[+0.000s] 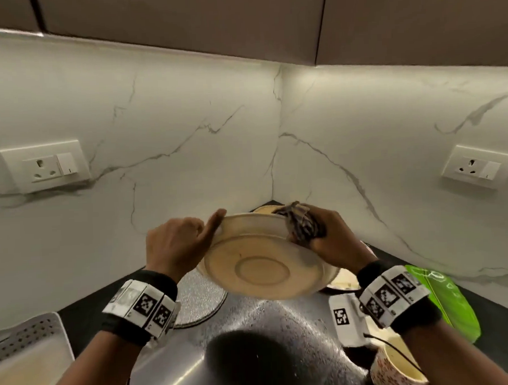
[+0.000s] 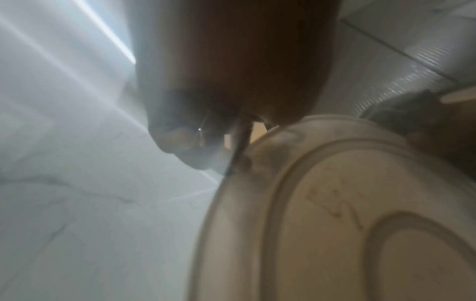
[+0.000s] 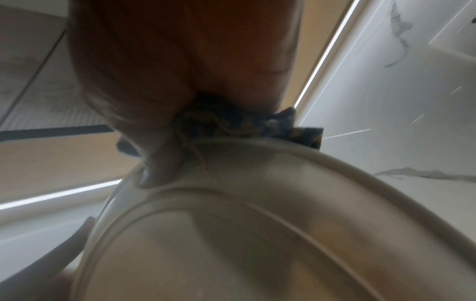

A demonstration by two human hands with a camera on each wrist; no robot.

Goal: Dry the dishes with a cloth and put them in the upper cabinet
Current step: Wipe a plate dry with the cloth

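Note:
A cream plate (image 1: 262, 265) is held tilted above the sink, its underside with the foot ring facing me. My left hand (image 1: 184, 240) grips its left rim, thumb along the edge. My right hand (image 1: 329, 241) holds a bunched dark checked cloth (image 1: 300, 223) against the plate's right rim. The left wrist view shows the plate's underside (image 2: 347, 213) beside my dark fingers (image 2: 195, 130). In the right wrist view the cloth (image 3: 231, 124) is pinched over the plate rim (image 3: 257, 163) under my hand (image 3: 177, 67).
Below lies a steel sink (image 1: 255, 354) with a round perforated lid (image 1: 199, 301). A patterned cup (image 1: 394, 367) and a green item (image 1: 446, 300) sit at the right, a white drain tray (image 1: 25, 339) at the left. Brown upper cabinets (image 1: 179, 19) hang overhead; marble walls carry two sockets (image 1: 45, 165).

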